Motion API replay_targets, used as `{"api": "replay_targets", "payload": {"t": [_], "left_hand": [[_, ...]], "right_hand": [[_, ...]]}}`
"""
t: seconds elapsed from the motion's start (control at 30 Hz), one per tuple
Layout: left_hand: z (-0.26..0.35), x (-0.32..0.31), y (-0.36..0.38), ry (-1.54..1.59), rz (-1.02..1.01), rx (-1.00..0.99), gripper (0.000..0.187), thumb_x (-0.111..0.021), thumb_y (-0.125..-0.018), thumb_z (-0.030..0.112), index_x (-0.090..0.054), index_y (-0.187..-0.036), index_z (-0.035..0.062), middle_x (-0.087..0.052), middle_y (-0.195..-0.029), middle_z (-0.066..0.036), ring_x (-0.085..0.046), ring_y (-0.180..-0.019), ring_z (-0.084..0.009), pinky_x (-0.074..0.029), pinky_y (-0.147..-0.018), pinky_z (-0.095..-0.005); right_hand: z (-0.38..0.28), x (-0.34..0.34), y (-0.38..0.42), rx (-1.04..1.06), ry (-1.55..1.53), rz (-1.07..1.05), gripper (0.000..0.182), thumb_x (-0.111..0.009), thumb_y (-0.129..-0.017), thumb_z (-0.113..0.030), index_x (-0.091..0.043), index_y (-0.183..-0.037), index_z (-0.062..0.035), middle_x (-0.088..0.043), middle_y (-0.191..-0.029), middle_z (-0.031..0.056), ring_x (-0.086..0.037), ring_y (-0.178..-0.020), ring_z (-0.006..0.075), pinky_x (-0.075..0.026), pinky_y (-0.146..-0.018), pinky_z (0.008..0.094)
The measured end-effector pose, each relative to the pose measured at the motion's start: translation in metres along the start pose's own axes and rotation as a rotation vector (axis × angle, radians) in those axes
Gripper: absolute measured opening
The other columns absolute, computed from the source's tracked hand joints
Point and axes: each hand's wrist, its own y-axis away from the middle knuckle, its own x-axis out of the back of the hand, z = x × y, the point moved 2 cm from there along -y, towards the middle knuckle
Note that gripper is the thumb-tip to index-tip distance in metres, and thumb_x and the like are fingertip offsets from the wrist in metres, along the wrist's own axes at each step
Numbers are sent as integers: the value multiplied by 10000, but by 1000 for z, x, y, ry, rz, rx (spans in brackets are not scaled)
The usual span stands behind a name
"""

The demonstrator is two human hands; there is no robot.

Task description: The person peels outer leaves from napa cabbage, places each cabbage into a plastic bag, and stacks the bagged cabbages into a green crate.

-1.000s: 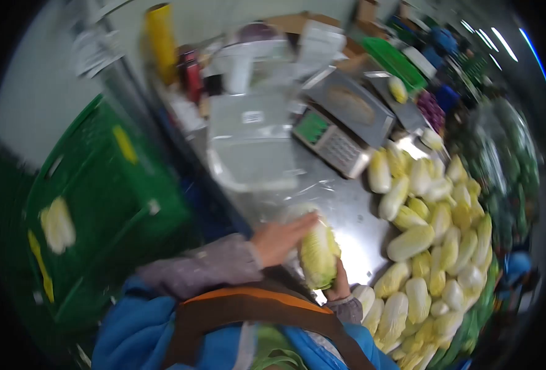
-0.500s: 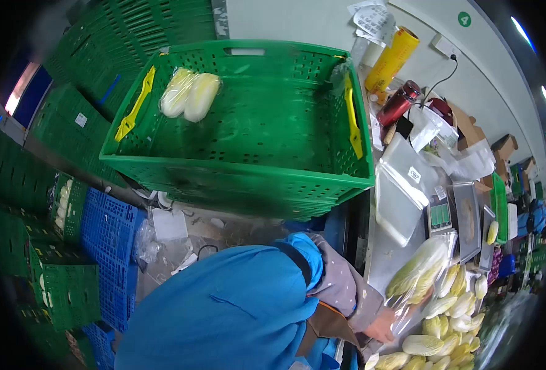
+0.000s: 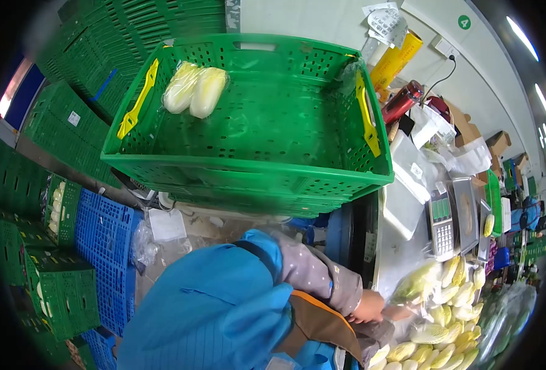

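My left hand (image 3: 368, 306), at the end of the grey dotted sleeve, has its fingers curled in at the near edge of the bagged pale-green vegetable; what it grips is too small to tell. Just beyond it, my right hand (image 3: 397, 312) is partly hidden and lies against the clear bag, its fingers not distinct. The bagged vegetable (image 3: 416, 285) rests on the metal table (image 3: 391, 264). Beside and below it are several loose yellow-white heads (image 3: 429, 333). Two wrapped heads (image 3: 208, 92) lie at the left in the large green crate (image 3: 260, 163).
A scale (image 3: 440, 225) and metal trays (image 3: 466, 213) stand behind the vegetables, near clear packaging (image 3: 405, 206). A red flask (image 3: 402, 102) and yellow roll (image 3: 396, 58) are by the wall. Blue crates (image 3: 103, 246) and green crates (image 3: 66, 287) stand at the left.
My left hand has come into view by the bag, with its forearm stretched to the right. The view has shifted slightly, and the bagged vegetable now lies lower on the table.
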Motion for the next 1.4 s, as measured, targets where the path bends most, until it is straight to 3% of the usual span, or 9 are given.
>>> {"api": "replay_targets", "payload": {"t": [0.27, 0.33, 0.77, 0.83, 0.9, 1.0, 1.2, 1.27, 1.4], "left_hand": [[-53, 3, 20, 274, 127, 175, 286, -524, -860, 185, -633, -703, -27, -620, -605, -78, -627, -496, -171, -486, -453, -278], [-43, 11, 32, 247, 137, 147, 241, -547, -846, 152, -642, -721, -30, -623, -618, -70, -629, -508, -159, -483, -456, -262], [-22, 22, 66, -238, 166, 5, 136, -676, -614, 142, -682, -716, 52, -617, -621, -141, -613, -593, -297, -475, -570, -362], [6, 36, 67, -967, 494, 33, 608, -728, -601, 212, -555, -1180, 147, -521, -1234, -120, -446, -1179, -312, -371, -947, -451], [2, 40, 18, -965, 281, -623, 487, -641, -674, 223, -553, -1148, 154, -529, -1222, -68, -402, -1226, -252, -311, -1017, -435], [-24, 47, -19, -487, -149, -343, 208, -574, -823, 202, -674, -974, 100, -607, -1127, -96, -489, -1148, -301, -401, -951, -371], [-28, 82, -9, -148, -161, -281, 199, -644, -814, 171, -673, -976, 57, -589, -1156, -136, -464, -1202, -279, -407, -957, -335], [-21, 83, -10, -132, -169, -298, 190, -660, -804, 176, -682, -932, 37, -586, -1167, -139, -510, -1150, -270, -423, -919, -330], [-22, 82, -17, -195, -121, -217, 168, -656, -816, 183, -690, -874, 29, -599, -1034, -98, -582, -931, -181, -458, -798, -304]], "right_hand": [[36, 43, 1, -188, 28, -240, 705, -562, -871, -355, -215, -1398, -40, -275, -1400, 207, -339, -1248, 310, -337, -991, 405], [16, 47, 14, 315, 750, -494, 684, -576, -869, -302, -232, -1389, -22, -279, -1398, 207, -325, -1259, 327, -320, -1002, 423], [-51, 23, 129, 328, 685, -862, 109, -627, -771, -34, -543, -727, 20, -521, -611, 99, -501, -544, 186, -404, -528, 293], [-56, 18, 128, 279, 694, -840, 83, -608, -787, -30, -545, -767, 21, -536, -647, 131, -501, -569, 195, -401, -536, 297], [-78, 19, 115, 192, 702, -890, 80, -585, -804, -34, -537, -765, 16, -532, -645, 116, -501, -581, 205, -402, -558, 309], [-184, 77, 138, 327, 529, -818, 154, -615, -762, -84, -522, -708, 27, -519, -610, 92, -487, -553, 208, -377, -517, 302], [-52, 197, 134, 153, 1816, -988, 92, -632, -739, -27, -671, -821, -44, -645, -722, 89, -642, -691, 202, -491, -646, 288], [-32, 188, 124, -223, 830, -749, 92, -644, -722, 21, -650, -806, -17, -653, -781, 88, -623, -729, 177, -492, -677, 280], [-83, 116, 75, 690, 761, -125, 216, -680, -720, -58, -609, -892, 50, -646, -897, 129, -613, -889, 218, -468, -800, 300]]}}
